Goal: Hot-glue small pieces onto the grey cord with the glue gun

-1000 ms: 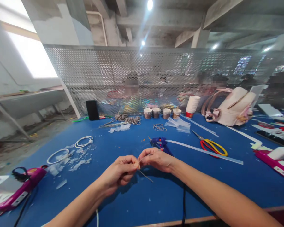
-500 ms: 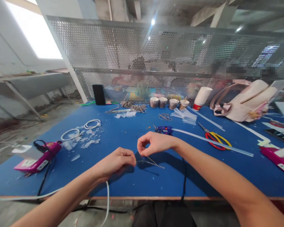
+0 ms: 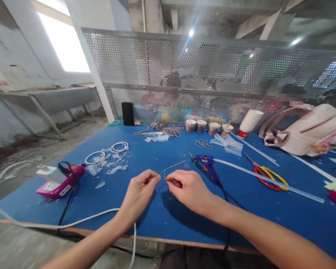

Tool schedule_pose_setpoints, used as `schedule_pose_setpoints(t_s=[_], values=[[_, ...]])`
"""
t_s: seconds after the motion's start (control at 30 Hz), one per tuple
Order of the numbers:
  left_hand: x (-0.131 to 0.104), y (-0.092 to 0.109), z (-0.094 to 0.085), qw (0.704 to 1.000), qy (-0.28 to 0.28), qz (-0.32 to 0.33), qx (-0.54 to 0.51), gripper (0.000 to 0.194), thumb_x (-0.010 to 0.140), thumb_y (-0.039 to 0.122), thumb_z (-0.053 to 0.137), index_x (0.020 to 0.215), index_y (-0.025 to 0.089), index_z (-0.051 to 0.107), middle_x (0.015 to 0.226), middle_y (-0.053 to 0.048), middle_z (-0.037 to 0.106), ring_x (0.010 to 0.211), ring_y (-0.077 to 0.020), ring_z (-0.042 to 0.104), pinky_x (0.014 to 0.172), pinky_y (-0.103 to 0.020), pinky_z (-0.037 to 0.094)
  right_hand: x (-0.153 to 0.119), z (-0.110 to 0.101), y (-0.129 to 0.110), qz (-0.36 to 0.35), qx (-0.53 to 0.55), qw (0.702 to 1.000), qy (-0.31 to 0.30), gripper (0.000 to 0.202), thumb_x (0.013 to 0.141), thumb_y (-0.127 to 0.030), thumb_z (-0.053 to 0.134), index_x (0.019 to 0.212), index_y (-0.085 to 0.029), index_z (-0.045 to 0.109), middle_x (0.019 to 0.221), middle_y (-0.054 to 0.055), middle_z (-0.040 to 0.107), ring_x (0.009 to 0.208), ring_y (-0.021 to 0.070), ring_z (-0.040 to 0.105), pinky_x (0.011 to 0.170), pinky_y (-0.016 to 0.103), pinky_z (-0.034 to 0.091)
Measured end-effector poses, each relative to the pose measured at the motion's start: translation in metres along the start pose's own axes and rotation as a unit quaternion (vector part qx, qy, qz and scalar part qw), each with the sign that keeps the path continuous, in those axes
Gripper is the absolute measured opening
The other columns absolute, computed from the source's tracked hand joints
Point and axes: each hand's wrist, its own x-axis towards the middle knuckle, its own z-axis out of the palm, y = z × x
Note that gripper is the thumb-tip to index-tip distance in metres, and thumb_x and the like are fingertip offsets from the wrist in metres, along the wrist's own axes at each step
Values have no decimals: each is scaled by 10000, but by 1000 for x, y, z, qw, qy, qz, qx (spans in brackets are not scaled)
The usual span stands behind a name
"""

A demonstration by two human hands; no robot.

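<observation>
At the near middle of the blue tabletop [image 3: 81,215], a thin greyish-brown cord [image 3: 174,165] is held up between two hands. One part is pinched between thumb and forefinger of the left hand [image 3: 140,188]; another, running down from a bend, appears to be gripped by the closed fingertips of the right hand [image 3: 192,188]. A free end is pointed toward the far right, near the hot glue gun [image 3: 204,160].

The cord is judged very light, flexible but slightly springy, and easily kinked or slipped from loose fingers. It is best taken close to the bend, with a second light pinch along the strand.

On the near left, no wording can be read on the magenta power strip [image 3: 77,173]. Farther off, the red band of the paper cup stack [image 3: 250,121] and the red marks on the far-left carton [image 3: 8,78] are too small to be read.
</observation>
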Motion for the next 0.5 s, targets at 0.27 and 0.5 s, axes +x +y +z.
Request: schedule_pose_setpoints(t_s=[0.27, 0.5], values=[[-4, -2, 2, 948, -86, -130, -278, 200, 712, 349, 647, 688, 181, 541, 400, 129, 215, 372, -25, 99, 346, -149, 95, -2, 14, 3, 200, 267, 942, 32, 153, 701, -303, 640, 727, -182, 730, 530, -19, 531, 496, 110, 382, 475, 239, 282], [-5, -5, 0, 894, -178, -199, -359, 253, 644, 297, 723, 663, 184, 498, 420, 131, 245, 353, -4, 90, 325, -127, 65, 4, 18, 9, 236, 362, 902, 13, 161, 641, -340, 696, 653, -179, 702, 553, -32, 557, 490, 88, 372, 503, 235, 293]])
